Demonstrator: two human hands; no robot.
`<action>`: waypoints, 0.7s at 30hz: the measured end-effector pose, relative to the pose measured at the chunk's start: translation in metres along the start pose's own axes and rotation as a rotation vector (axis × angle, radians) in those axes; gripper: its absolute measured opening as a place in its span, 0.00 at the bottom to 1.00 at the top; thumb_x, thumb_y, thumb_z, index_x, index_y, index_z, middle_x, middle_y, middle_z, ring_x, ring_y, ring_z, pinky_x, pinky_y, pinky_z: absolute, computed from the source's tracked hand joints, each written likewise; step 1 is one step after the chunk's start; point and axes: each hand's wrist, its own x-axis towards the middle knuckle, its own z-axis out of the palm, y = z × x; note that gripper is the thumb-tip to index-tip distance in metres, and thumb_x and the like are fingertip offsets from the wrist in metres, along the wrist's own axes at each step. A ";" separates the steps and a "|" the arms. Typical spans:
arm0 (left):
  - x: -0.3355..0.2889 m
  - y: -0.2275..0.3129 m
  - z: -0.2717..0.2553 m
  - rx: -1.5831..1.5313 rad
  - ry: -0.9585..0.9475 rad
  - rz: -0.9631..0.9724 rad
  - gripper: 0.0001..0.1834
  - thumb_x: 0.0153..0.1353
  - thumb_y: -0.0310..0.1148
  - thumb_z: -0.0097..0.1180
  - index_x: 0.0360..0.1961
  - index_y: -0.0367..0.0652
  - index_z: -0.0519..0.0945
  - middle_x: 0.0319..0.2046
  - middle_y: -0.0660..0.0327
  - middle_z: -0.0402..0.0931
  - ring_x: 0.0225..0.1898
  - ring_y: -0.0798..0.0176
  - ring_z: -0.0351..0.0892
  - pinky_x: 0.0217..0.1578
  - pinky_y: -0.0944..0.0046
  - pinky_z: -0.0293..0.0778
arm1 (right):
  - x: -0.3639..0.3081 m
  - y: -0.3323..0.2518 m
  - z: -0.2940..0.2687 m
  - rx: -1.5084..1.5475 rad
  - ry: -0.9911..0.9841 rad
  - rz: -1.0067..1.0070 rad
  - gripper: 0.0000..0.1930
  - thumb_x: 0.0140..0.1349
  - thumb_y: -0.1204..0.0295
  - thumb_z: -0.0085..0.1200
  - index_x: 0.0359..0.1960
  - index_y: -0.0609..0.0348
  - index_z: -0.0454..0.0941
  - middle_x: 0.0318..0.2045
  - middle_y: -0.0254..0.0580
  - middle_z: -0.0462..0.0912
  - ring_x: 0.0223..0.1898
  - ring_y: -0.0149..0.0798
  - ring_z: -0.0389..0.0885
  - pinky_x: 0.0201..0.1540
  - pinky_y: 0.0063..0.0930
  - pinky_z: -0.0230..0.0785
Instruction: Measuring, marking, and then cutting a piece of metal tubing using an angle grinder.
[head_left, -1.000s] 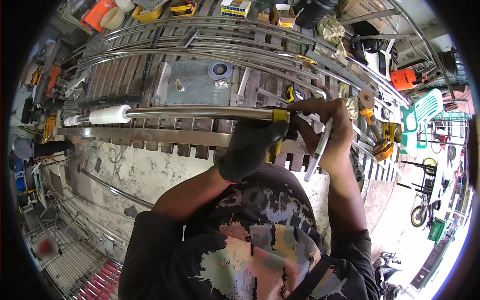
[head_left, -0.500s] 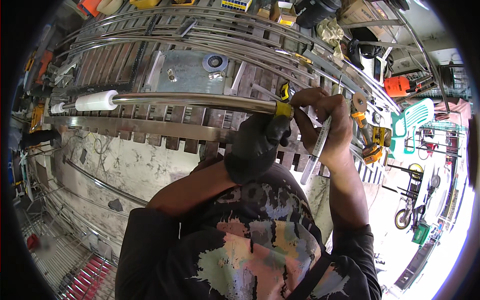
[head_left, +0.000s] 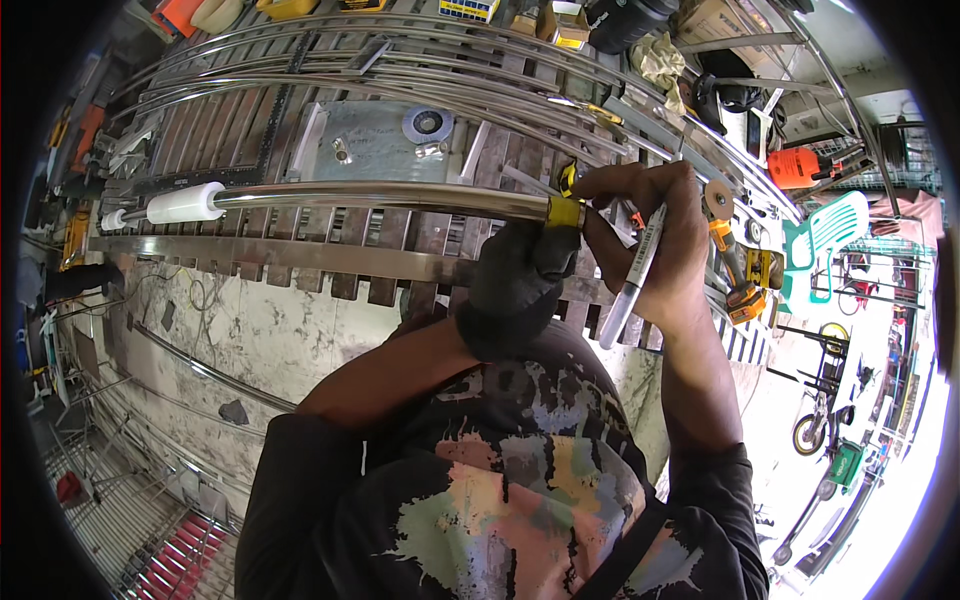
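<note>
Head view gives us two hands at the right end of a thick, shiny metal tube (head_left: 380, 195), which runs from left to right over the slatted tabletop (head_left: 385, 291). We see a yellow strip (head_left: 564, 212) wrapped around that end. The left hand (head_left: 513, 290), in a dark glove, has its fingers clamped on the strip from the near side. The right hand (head_left: 662, 235) is bare, its fingers closed on a slim grey-and-white pen (head_left: 632, 280) that slants down toward us. Its index finger and thumb are parted at the tube's end; we cannot tell whether they touch the strip.

Farther left we find a white sleeve (head_left: 187, 203) around the tube. Beyond the tube a grey metal sheet (head_left: 375, 155) lies on the slats, with a round disc (head_left: 427, 124) near its far right corner, and beyond that a bundle of thin metal tubes (head_left: 400, 88). Just past the strip we make out a yellow-and-black tape measure (head_left: 569, 178). To the right of the right hand lies a yellow-and-black grinder (head_left: 738, 265), and past it stands a pale green chair (head_left: 835, 235).
</note>
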 end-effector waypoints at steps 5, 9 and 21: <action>-0.002 0.028 0.000 -0.121 -0.052 -0.107 0.22 0.78 0.47 0.50 0.41 0.39 0.85 0.27 0.56 0.85 0.30 0.56 0.87 0.32 0.55 0.78 | -0.008 0.004 0.003 -0.103 0.049 0.005 0.20 0.58 0.89 0.65 0.40 0.61 0.64 0.38 0.42 0.92 0.36 0.28 0.86 0.44 0.20 0.76; 0.000 0.032 -0.008 -0.125 -0.083 -0.118 0.23 0.79 0.48 0.49 0.42 0.39 0.85 0.28 0.57 0.87 0.30 0.61 0.87 0.33 0.58 0.78 | -0.007 0.010 0.003 -0.091 0.046 -0.007 0.20 0.58 0.89 0.65 0.41 0.62 0.64 0.38 0.42 0.92 0.38 0.28 0.87 0.44 0.20 0.76; 0.002 0.029 -0.009 -0.499 -0.249 -0.307 0.22 0.80 0.49 0.51 0.44 0.39 0.84 0.24 0.69 0.74 0.24 0.74 0.66 0.27 0.68 0.63 | -0.002 0.004 0.001 -0.056 0.063 0.047 0.19 0.58 0.88 0.64 0.41 0.61 0.64 0.37 0.41 0.92 0.36 0.26 0.85 0.43 0.19 0.74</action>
